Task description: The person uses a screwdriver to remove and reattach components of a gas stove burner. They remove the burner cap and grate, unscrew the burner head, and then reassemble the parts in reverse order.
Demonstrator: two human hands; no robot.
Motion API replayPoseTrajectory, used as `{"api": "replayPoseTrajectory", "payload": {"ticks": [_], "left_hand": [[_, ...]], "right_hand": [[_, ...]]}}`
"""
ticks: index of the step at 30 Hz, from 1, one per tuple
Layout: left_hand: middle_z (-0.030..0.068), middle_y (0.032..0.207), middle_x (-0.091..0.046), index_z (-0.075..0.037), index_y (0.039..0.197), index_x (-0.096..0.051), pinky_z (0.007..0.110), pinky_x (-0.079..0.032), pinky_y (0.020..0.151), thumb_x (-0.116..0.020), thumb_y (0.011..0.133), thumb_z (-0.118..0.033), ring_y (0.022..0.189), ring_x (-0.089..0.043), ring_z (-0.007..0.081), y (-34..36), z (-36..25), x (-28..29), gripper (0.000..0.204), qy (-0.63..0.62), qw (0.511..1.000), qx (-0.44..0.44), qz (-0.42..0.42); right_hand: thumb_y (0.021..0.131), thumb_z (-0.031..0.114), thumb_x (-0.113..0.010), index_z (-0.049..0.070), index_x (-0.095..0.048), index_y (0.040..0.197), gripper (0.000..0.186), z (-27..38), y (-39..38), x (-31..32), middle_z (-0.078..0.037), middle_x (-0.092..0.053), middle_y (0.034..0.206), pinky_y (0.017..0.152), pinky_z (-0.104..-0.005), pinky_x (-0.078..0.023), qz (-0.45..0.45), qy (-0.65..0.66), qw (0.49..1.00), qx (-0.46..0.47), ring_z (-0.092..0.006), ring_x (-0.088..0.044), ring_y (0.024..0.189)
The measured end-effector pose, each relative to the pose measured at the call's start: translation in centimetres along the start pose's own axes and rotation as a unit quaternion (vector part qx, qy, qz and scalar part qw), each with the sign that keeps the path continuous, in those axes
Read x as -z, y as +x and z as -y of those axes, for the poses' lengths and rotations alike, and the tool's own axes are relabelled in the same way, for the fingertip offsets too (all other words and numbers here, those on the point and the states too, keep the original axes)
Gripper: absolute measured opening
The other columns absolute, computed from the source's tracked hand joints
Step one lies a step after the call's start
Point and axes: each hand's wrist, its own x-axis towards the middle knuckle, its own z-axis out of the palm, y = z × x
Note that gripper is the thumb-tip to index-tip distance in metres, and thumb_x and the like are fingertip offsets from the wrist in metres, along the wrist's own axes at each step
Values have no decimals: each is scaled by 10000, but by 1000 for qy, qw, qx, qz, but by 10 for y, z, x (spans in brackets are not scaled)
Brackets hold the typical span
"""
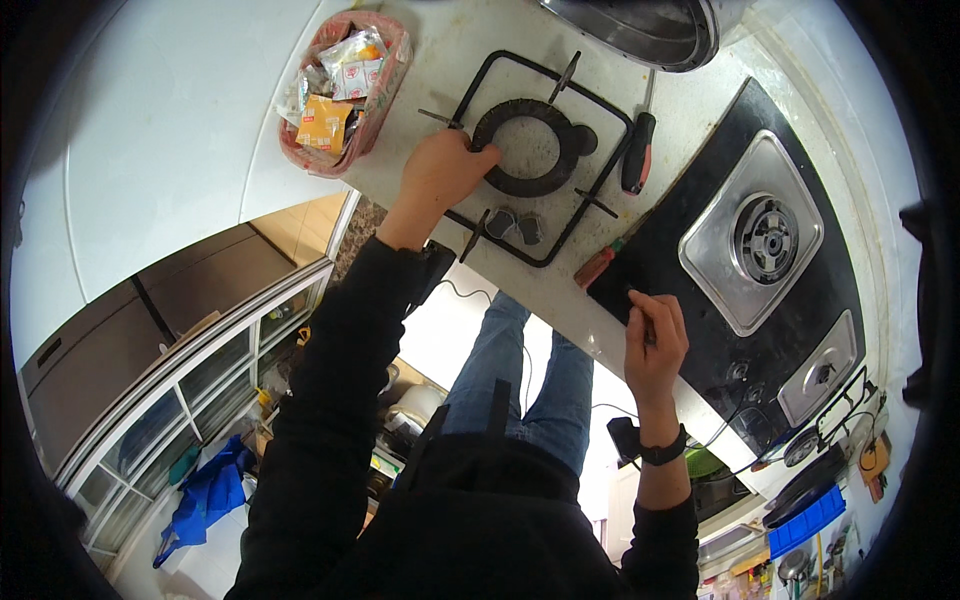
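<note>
My left hand (440, 178) is closed at the left edge of a black ring (527, 186), thumb on its rim. The ring lies inside a square black pan support (612, 110) on the pale counter. Two small dark rounded pieces, one a left piece (502, 223) and one a right piece (530, 231), lie below the ring within the frame. My right hand (656, 345) is held over the front of the black gas hob (660, 270), fingers curled in a pinch. A small dark tip shows at its fingers, too small to name.
A screwdriver (638, 155) with a black and red handle lies right of the pan support. A second red-handled tool (597, 265) rests by the hob's edge. A pink basket (395, 75) of packets stands at the left; a metal pot (640, 30) at the back. The hob's burner (767, 238) is at right.
</note>
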Motion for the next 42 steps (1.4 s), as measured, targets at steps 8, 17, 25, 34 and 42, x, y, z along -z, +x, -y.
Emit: {"api": "replayPoseTrajectory", "payload": {"ticks": [8,17,25,34,42], "left_hand": [[136,645,-648,52,756,-696,363,-487,583,-666,913,-417,592,-620,212,-6,3,9,495,-149,988,26,10],[32,593,-559,-23,683,-636,297,-357,456,-674,940,-376,477,-483,123,-11,19,3,439,-425,881,148,145],[26,586,-543,-9,689,-640,307,-370,504,-662,965,-385,521,-484,131,-26,24,7,467,-313,939,83,113],[51,633,-538,44,791,-596,328,-365,553,-712,957,-294,619,-429,118,-105,-15,27,394,-204,976,24,65],[158,651,-628,2,813,-629,445,-464,559,-723,921,-308,590,-619,352,-112,-156,-39,341,-139,965,-189,117]], "right_hand": [[894,-12,-682,-12,-683,1087,193,21,68,-17,-139,-589,946,733,-352,-495,12,-10,999,41,-274,-601,830],[954,241,-695,-10,-695,1109,295,32,136,-54,-163,-661,1032,880,-431,-494,12,-143,987,69,-361,-628,943],[946,345,-703,-30,-707,1081,398,36,161,-81,-184,-691,970,860,-439,-491,85,-100,991,-19,-372,-632,942],[890,262,-759,12,-626,1004,305,44,73,-31,-126,-596,874,810,-436,-436,29,-18,999,-29,-331,-575,838],[923,148,-772,-12,-626,998,229,-20,6,66,-81,-634,859,725,-310,-497,-137,-29,974,-179,-160,-606,763]]}}
